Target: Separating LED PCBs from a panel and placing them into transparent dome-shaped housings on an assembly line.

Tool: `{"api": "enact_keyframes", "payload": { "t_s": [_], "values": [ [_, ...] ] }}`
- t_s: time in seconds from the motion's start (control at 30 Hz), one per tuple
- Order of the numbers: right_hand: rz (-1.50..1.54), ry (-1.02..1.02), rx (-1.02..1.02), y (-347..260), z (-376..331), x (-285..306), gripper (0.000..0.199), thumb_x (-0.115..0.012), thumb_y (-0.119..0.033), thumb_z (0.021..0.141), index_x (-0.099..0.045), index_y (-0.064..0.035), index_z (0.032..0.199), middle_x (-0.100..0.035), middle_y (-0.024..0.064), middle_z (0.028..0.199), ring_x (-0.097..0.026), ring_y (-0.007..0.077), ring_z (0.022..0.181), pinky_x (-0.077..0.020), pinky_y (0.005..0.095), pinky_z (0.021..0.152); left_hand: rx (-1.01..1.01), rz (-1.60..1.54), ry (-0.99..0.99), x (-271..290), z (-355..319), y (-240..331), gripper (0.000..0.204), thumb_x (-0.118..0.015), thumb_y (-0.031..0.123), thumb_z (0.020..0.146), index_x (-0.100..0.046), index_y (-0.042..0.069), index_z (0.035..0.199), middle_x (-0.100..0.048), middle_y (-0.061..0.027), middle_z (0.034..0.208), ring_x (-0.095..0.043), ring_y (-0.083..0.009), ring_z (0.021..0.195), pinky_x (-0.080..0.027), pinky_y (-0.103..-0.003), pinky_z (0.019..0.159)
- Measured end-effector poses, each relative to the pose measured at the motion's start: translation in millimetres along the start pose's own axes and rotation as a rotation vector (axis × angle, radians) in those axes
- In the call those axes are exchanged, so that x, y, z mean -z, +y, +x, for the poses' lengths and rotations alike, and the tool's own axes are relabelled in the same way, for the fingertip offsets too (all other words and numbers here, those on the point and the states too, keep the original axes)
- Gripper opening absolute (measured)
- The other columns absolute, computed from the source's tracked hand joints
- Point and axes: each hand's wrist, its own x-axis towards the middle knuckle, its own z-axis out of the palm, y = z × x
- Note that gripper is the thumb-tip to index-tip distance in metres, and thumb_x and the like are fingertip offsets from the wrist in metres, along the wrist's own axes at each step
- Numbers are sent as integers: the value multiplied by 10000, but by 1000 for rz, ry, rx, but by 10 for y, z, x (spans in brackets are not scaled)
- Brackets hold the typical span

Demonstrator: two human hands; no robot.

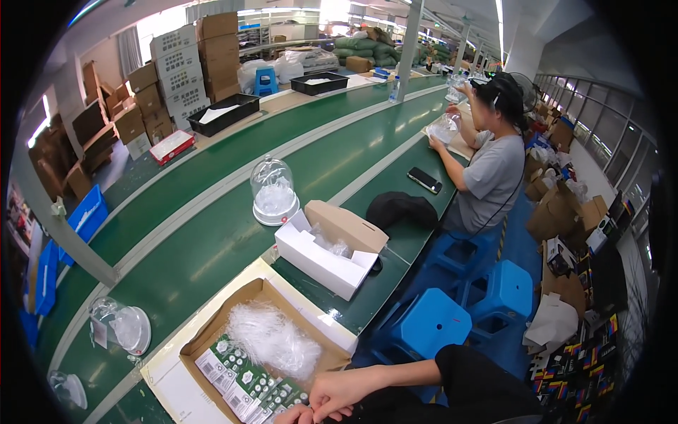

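Head view: at six o'clock, right hand [340,393] curls loosely, holding nothing, beside left hand [293,415], its grip unclear, touching the green-and-white packets [247,385] in the open cardboard box [212,332] on the table [212,247].

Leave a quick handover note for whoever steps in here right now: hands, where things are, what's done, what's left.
Left hand and right hand: together at the near edge of the carton, holding nothing I can see.
Carton: open, green-and-white packs in front, clear bags behind.
White box: open, beside the carton.
Domes: one upright on the belt, another tipped at left.
Done or left: cannot tell.
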Motion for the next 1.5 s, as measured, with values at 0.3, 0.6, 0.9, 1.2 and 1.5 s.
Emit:
{"api": "enact_keyframes", "payload": {
  "t_s": [0.3, 0.6, 0.9, 1.2, 1.5],
  "values": [
    [78, 353, 188, 175, 84, 62, 203, -556, -155, 975, -653, 19, 1012, -654, 50, 723, -603, 87, 600, -502, 215, 576, 82, -268, -100, 255, 272, -1329, 194, -517, 168, 965, -551, -2, 1052, -586, -124, 946, -574, -241, 832, -476, -361, 671],
    [388, 156, 460, 223, 185, -77, 199, -499, -138, 1006, -610, 3, 1094, -656, 44, 873, -614, 86, 748, -511, 217, 658, -55, 254, 298, -67, 149, -880, 149, -478, 56, 957, -604, -21, 936, -592, -114, 862, -549, -195, 782, -431, -310, 683],
    [379, 179, 504, 357, 313, -284, 244, -470, -205, 1029, -610, -8, 997, -566, 6, 715, -554, 81, 622, -463, 207, 586, -116, -4, 547, -263, 256, -1017, 286, -460, 232, 990, -573, -20, 1063, -601, -189, 1068, -618, -293, 847, -498, -398, 782],
    [974, 300, 275, 457, 280, -160, 283, -453, -247, 1036, -631, -27, 1025, -483, -38, 659, -443, 57, 567, -374, 204, 537, -375, -618, 474, -286, 210, -939, 183, -524, 170, 975, -551, -10, 985, -602, -194, 1086, -601, -244, 804, -506, -322, 695],
    [543, 659, 373, 337, 209, -349, 214, -598, -66, 947, -644, 33, 1132, -668, 38, 901, -610, 70, 770, -516, 226, 710, -248, -592, 737, -425, 274, -386, 88, -607, -11, 907, -520, -20, 894, -616, -105, 714, -576, -127, 533, -492, -214, 531]
  ]
}}
